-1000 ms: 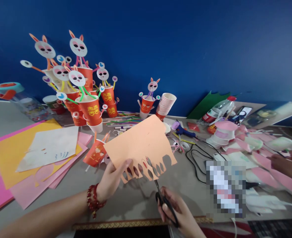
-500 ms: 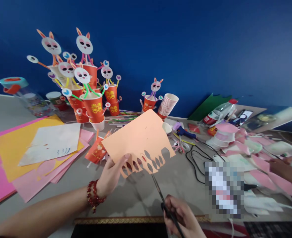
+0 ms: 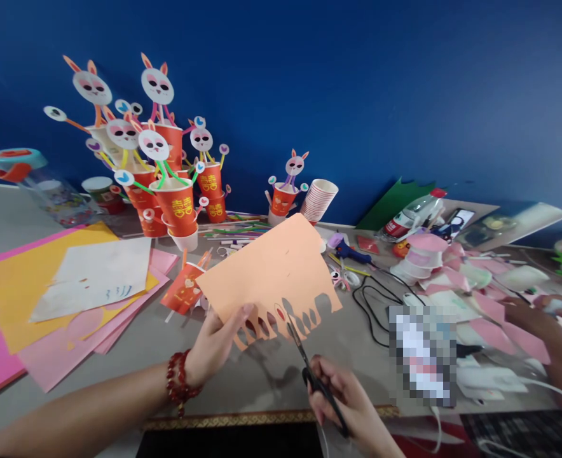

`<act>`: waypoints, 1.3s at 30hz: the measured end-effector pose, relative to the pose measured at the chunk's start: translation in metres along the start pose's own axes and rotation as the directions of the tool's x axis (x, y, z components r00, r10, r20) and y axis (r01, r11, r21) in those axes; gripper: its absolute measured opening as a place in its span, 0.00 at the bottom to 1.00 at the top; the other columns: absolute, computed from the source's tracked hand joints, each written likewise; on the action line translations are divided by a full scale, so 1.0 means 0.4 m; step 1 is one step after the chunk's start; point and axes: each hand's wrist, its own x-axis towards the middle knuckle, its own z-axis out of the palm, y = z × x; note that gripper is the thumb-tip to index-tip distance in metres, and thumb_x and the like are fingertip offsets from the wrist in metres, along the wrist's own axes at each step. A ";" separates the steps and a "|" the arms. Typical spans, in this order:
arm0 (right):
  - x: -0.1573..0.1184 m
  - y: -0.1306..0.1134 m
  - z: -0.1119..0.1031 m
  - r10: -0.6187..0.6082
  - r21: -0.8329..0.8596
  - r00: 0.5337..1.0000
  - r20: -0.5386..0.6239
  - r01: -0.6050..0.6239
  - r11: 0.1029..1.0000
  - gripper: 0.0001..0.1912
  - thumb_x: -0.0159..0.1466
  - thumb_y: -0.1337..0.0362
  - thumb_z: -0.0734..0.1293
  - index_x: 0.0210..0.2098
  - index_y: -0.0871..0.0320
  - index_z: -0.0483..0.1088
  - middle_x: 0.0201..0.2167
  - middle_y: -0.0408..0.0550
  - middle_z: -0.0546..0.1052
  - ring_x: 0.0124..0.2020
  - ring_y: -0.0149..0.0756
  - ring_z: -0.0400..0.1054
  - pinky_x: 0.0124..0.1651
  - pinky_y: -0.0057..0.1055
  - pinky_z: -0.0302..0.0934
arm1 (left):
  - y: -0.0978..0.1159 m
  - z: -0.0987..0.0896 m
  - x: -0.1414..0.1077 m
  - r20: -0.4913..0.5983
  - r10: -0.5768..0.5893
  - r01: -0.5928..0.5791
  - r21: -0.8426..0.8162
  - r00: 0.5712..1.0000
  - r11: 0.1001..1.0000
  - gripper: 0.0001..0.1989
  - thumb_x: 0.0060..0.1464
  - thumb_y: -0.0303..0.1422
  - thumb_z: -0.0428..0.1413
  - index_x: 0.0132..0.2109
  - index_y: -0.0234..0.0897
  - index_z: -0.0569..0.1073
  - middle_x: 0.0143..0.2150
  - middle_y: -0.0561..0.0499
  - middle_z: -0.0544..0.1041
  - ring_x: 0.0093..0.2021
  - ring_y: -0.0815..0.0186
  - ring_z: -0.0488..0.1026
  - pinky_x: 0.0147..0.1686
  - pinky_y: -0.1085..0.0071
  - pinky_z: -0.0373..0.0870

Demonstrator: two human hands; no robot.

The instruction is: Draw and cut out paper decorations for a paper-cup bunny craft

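My left hand [image 3: 221,340], with a red bead bracelet at the wrist, pinches the lower left part of an orange paper sheet [image 3: 266,270] that is held above the table. Several leaf-shaped holes and notches run along the sheet's lower edge, and a small red outline is drawn between them. Black-handled scissors [image 3: 326,397] are gripped in my right hand [image 3: 341,391]. Their blades reach up to the lower edge of the sheet, near the drawn outline.
Red cups with rabbit figures [image 3: 176,207] stand at the back left. Coloured paper [image 3: 4,318] lies left. Toward the right are a blue glue gun [image 3: 352,251], black cable, a bottle [image 3: 412,213], pink and white paper pieces and another person's hands [image 3: 538,324].
My right hand has moved up and slightly left, bringing the scissors' blades onto the sheet's lower edge. The whole view has shifted a little.
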 end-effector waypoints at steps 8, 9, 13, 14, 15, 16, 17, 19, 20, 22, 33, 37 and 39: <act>0.035 -0.004 0.030 -0.063 0.088 0.997 0.035 0.060 0.994 0.29 0.52 0.38 0.70 0.28 0.58 0.63 0.17 0.38 0.64 0.16 0.23 0.53 0.19 0.22 0.49 | -0.013 0.012 -0.014 -0.093 -0.028 0.035 0.083 0.995 0.996 0.18 0.56 0.45 0.57 0.36 0.32 0.79 0.30 0.46 0.81 0.27 0.65 0.76 0.28 0.73 0.73; 0.037 0.001 0.031 -0.070 0.090 0.997 0.038 0.067 0.994 0.29 0.53 0.38 0.69 0.28 0.58 0.63 0.17 0.38 0.65 0.16 0.23 0.52 0.19 0.22 0.48 | -0.015 0.011 -0.014 -0.132 -0.013 0.026 0.095 0.991 0.995 0.18 0.55 0.45 0.58 0.36 0.32 0.78 0.30 0.46 0.81 0.27 0.64 0.76 0.28 0.73 0.72; 0.042 0.019 0.028 -0.071 0.070 0.994 0.081 0.066 0.995 0.28 0.54 0.38 0.68 0.29 0.58 0.63 0.17 0.39 0.65 0.16 0.24 0.52 0.18 0.22 0.47 | -0.017 0.008 -0.012 -0.120 -0.011 0.026 0.125 0.993 0.992 0.19 0.56 0.46 0.57 0.34 0.32 0.78 0.30 0.45 0.80 0.30 0.62 0.76 0.31 0.71 0.73; 0.043 0.021 0.026 -0.069 0.065 0.994 0.088 0.063 0.996 0.28 0.54 0.38 0.68 0.30 0.58 0.63 0.17 0.39 0.66 0.16 0.24 0.52 0.19 0.22 0.47 | -0.016 0.007 -0.011 -0.096 -0.019 0.030 0.121 0.995 0.992 0.19 0.57 0.46 0.56 0.33 0.32 0.78 0.30 0.45 0.80 0.30 0.62 0.76 0.31 0.71 0.73; 0.043 0.022 0.023 -0.066 0.062 0.994 0.093 0.060 0.996 0.28 0.54 0.38 0.68 0.30 0.58 0.63 0.18 0.39 0.66 0.17 0.24 0.53 0.19 0.22 0.47 | -0.016 0.008 -0.010 -0.073 -0.026 0.034 0.112 0.997 0.993 0.19 0.57 0.45 0.56 0.33 0.32 0.78 0.29 0.45 0.81 0.30 0.62 0.76 0.31 0.72 0.73; 0.044 0.022 0.021 -0.063 0.061 0.994 0.095 0.057 0.996 0.28 0.54 0.38 0.68 0.30 0.58 0.63 0.18 0.39 0.65 0.17 0.24 0.53 0.19 0.22 0.47 | -0.015 0.008 -0.010 -0.054 -0.032 0.037 0.100 0.998 0.994 0.19 0.58 0.45 0.55 0.33 0.32 0.78 0.29 0.45 0.81 0.30 0.62 0.76 0.31 0.72 0.73; 0.044 0.022 0.019 -0.060 0.061 0.994 0.096 0.054 0.997 0.27 0.54 0.39 0.68 0.30 0.58 0.63 0.18 0.39 0.65 0.17 0.24 0.53 0.19 0.22 0.47 | -0.015 0.009 -0.009 -0.043 -0.035 0.039 0.088 0.998 0.995 0.19 0.58 0.45 0.55 0.33 0.32 0.78 0.29 0.45 0.81 0.29 0.63 0.76 0.31 0.72 0.73; 0.045 0.021 0.016 -0.059 0.062 0.993 0.098 0.053 0.997 0.27 0.54 0.39 0.69 0.30 0.58 0.64 0.18 0.39 0.65 0.16 0.24 0.52 0.19 0.22 0.47 | -0.015 0.011 -0.007 -0.056 -0.031 0.035 0.076 0.998 0.997 0.18 0.58 0.45 0.56 0.31 0.33 0.77 0.28 0.46 0.80 0.28 0.63 0.76 0.30 0.73 0.73; 0.045 0.021 0.015 -0.060 0.064 0.993 0.098 0.054 0.997 0.27 0.54 0.39 0.69 0.30 0.59 0.64 0.18 0.39 0.65 0.16 0.24 0.52 0.19 0.22 0.47 | -0.014 0.012 -0.006 -0.075 -0.024 0.030 0.075 0.997 0.997 0.18 0.57 0.45 0.56 0.31 0.33 0.77 0.28 0.47 0.80 0.28 0.64 0.76 0.30 0.73 0.73; 0.046 0.024 0.017 -0.061 0.074 0.994 0.090 0.055 0.996 0.27 0.55 0.40 0.69 0.30 0.59 0.64 0.18 0.39 0.65 0.16 0.23 0.52 0.18 0.22 0.46 | -0.013 0.014 -0.005 -0.117 -0.011 0.021 0.090 0.993 0.996 0.18 0.55 0.45 0.58 0.30 0.33 0.77 0.27 0.48 0.79 0.27 0.64 0.76 0.30 0.73 0.73; 0.051 0.046 0.034 -0.103 0.141 0.995 0.006 0.101 0.985 0.27 0.55 0.40 0.69 0.30 0.60 0.65 0.18 0.39 0.64 0.16 0.23 0.52 0.17 0.21 0.46 | -0.020 0.011 -0.009 -0.132 -0.037 0.056 0.138 0.991 0.989 0.18 0.56 0.46 0.56 0.37 0.33 0.78 0.33 0.45 0.81 0.33 0.61 0.77 0.36 0.70 0.74; 0.055 0.067 0.031 -0.123 0.157 0.992 -0.008 0.122 0.980 0.25 0.57 0.42 0.69 0.32 0.60 0.65 0.18 0.39 0.64 0.16 0.23 0.53 0.17 0.21 0.45 | -0.020 0.008 -0.009 -0.136 -0.060 0.085 0.190 0.989 0.978 0.21 0.55 0.48 0.56 0.32 0.32 0.77 0.30 0.45 0.80 0.30 0.62 0.76 0.32 0.71 0.73; 0.054 0.071 0.034 -0.123 0.166 0.992 -0.020 0.124 0.978 0.25 0.57 0.42 0.69 0.32 0.60 0.65 0.19 0.40 0.65 0.16 0.23 0.54 0.17 0.21 0.45 | -0.019 0.008 -0.011 -0.142 -0.075 0.104 0.213 0.987 0.972 0.22 0.55 0.49 0.56 0.31 0.32 0.77 0.28 0.45 0.80 0.27 0.63 0.75 0.28 0.72 0.72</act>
